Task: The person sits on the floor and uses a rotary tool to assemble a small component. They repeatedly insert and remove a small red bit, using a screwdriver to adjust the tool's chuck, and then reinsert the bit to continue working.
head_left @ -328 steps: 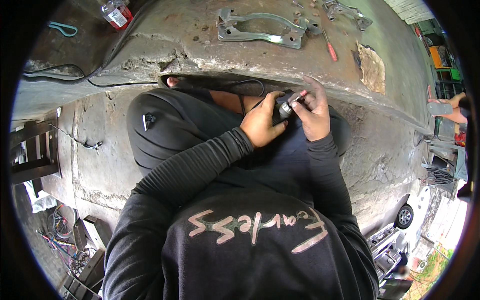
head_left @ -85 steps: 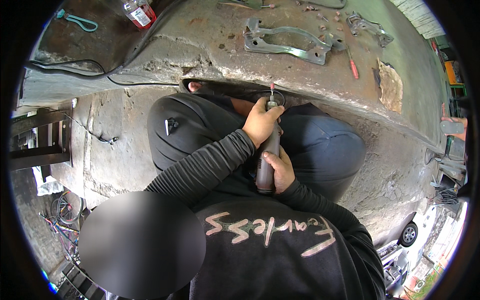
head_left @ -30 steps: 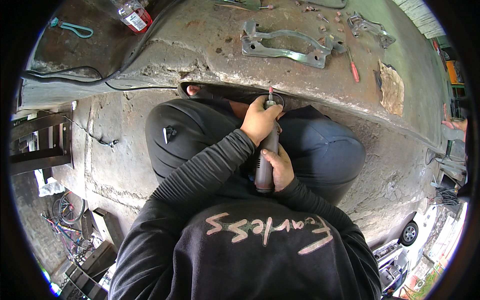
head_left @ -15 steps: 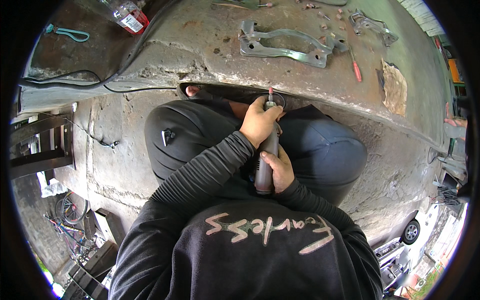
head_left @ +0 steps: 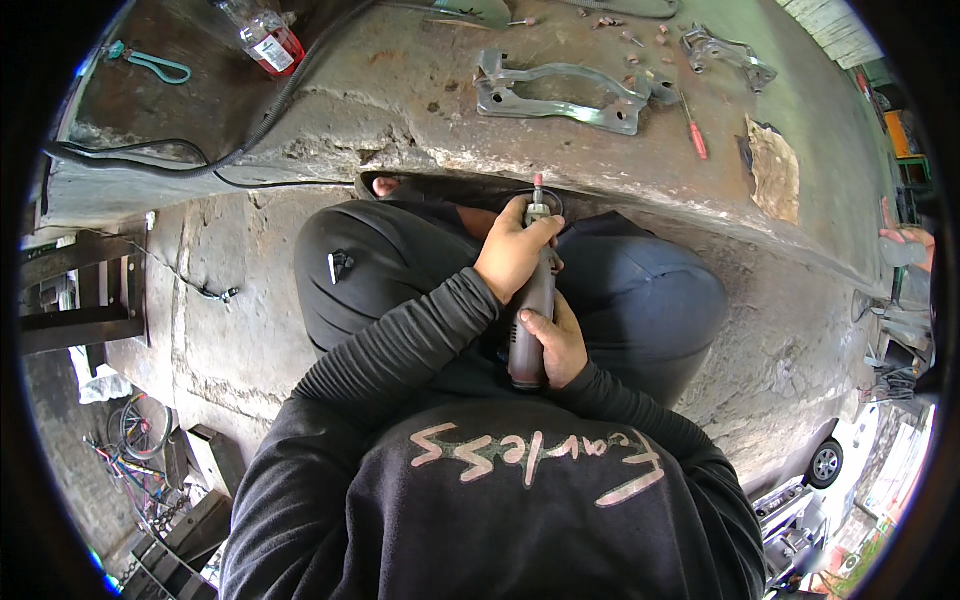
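Between my knees I hold a die grinder (head_left: 530, 350) with a long dark grey body, its front pointing away from me. A small pink grinding stone (head_left: 538, 182) sits at its tip. My left hand (head_left: 508, 258) wraps round the front end of the tool, near the collar. Further back, my right hand (head_left: 563, 345) grips the body from the right, thumb on top. Beyond the stone, on the raised concrete slab, lies a grey metal caliper bracket (head_left: 560, 95), touched by neither hand.
A second bracket (head_left: 725, 58), a red-handled screwdriver (head_left: 697, 140) and torn cardboard (head_left: 773, 175) lie on the slab's right. Small pink stones (head_left: 632, 40) are scattered behind. At left are a bottle of red liquid (head_left: 268, 45) and a black hose (head_left: 270, 105). Another person's hand (head_left: 908, 236) shows far right.
The view has shifted slightly, so the slab and its things sit a little differently. Both hands keep the same hold on the die grinder.
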`<state>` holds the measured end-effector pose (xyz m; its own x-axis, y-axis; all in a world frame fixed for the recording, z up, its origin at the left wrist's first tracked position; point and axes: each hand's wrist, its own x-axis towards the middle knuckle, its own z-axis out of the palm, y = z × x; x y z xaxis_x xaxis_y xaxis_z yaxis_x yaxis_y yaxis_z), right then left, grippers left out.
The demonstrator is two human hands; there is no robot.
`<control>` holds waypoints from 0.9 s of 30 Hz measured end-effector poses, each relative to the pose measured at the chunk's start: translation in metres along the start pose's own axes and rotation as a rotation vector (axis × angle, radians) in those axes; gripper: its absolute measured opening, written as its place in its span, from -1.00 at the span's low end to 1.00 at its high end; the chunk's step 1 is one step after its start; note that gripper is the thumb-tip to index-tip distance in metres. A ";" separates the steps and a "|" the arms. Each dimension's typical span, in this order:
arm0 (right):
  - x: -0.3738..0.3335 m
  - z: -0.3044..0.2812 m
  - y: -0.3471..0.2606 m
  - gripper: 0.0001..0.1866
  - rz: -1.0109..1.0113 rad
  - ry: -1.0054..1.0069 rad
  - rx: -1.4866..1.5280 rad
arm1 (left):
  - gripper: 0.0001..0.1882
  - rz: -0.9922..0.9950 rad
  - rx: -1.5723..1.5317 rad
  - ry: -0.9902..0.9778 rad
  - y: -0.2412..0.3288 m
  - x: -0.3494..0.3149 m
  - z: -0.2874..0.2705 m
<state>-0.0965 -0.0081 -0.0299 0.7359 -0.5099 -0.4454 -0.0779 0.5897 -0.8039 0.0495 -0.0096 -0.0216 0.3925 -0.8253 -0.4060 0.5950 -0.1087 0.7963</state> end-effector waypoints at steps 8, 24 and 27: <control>-0.012 -0.001 -0.019 -0.63 -0.394 -0.061 -0.281 | -0.68 0.200 0.065 -0.058 0.003 -0.027 0.004; 0.025 -0.004 -0.114 -0.83 -0.504 0.060 -0.320 | -0.77 0.015 -0.125 -0.398 0.009 -0.033 -0.004; 0.039 0.004 -0.119 -0.86 -0.474 -0.034 -0.226 | -0.80 0.031 -0.125 -0.459 0.010 -0.032 -0.005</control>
<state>-0.0558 -0.0960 0.0500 0.7469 -0.6650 -0.0020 0.1286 0.1475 -0.9807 0.0464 0.0180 -0.0027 0.0778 -0.9897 -0.1204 0.6788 -0.0358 0.7334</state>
